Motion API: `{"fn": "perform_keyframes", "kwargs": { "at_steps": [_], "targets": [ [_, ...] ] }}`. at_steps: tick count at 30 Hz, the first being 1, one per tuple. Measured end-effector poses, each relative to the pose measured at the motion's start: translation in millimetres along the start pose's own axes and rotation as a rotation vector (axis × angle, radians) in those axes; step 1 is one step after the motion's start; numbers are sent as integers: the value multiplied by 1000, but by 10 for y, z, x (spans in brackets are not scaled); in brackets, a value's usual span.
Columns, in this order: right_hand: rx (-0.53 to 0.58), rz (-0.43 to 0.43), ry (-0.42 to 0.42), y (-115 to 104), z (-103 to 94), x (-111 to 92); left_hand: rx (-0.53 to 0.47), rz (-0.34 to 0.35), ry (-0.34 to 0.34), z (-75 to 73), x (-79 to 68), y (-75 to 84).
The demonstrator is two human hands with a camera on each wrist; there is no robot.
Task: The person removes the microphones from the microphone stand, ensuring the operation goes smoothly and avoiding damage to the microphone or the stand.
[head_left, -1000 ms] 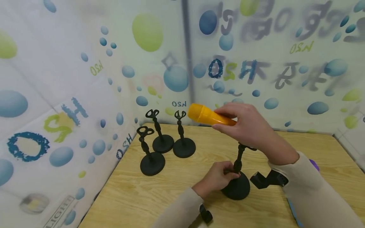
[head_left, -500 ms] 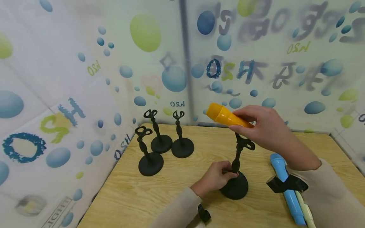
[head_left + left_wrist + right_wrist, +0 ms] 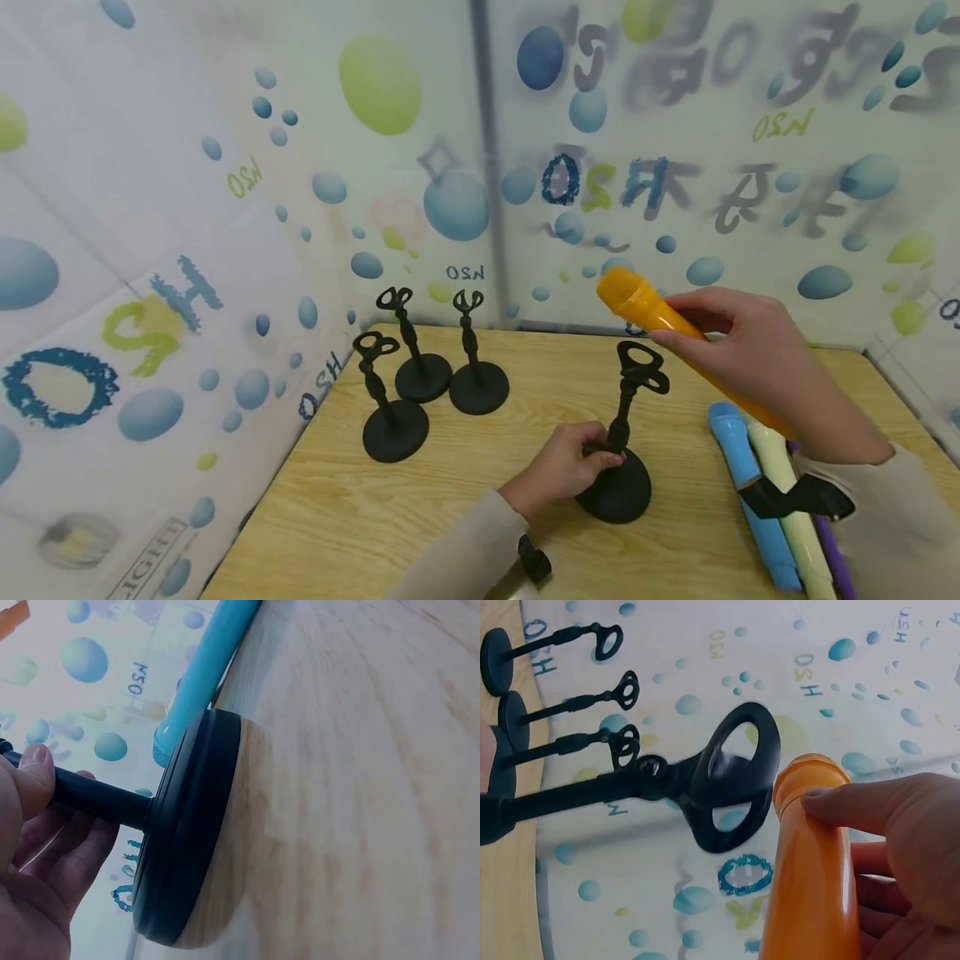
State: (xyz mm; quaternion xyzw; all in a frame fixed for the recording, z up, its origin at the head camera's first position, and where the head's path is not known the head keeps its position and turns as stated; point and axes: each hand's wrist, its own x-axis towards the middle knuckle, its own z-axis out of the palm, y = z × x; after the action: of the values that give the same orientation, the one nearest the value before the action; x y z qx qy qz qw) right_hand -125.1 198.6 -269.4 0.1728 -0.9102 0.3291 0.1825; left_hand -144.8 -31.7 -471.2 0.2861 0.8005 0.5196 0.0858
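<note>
My left hand [image 3: 558,467] pinches the pole of a black microphone stand [image 3: 618,492], low down near its round base. That base, seen edge-on as a thick black disc [image 3: 187,840] in the left wrist view, stands on the wooden table. My right hand [image 3: 757,358] grips an orange-yellow microphone [image 3: 648,308] along its handle, head tilted up to the left. The microphone hangs above and to the right of the stand's looped clip [image 3: 641,367]. In the right wrist view the clip [image 3: 731,776] shows vacant, close beside the microphone's collar [image 3: 810,776].
Three more black stands, one nearer [image 3: 397,429], one behind it [image 3: 423,379] and one to its right [image 3: 480,387], stand at the back left. Blue [image 3: 750,475], cream [image 3: 783,475] and purple [image 3: 836,558] microphones lie side by side at the right. A bubble-patterned curtain [image 3: 420,125] borders the table.
My right hand has carried the orange-yellow microphone to the right, uncovering the stand's clip and the microphones lying at the right. My left hand keeps its hold on the stand.
</note>
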Motion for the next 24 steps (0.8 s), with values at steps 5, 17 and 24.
{"fn": "perform_keyframes", "kwargs": {
  "at_steps": [5,17,24],
  "targets": [
    [-22,76,-6,125,-27,-19,7,-7,6,-9,8,-9],
    [-80,194,-45,489,-16,-168,-17,-31,-1,11,5,-23],
    [-101,251,-72,639,-15,-259,-17,-33,-2,6,11,-36]
  ]
}}
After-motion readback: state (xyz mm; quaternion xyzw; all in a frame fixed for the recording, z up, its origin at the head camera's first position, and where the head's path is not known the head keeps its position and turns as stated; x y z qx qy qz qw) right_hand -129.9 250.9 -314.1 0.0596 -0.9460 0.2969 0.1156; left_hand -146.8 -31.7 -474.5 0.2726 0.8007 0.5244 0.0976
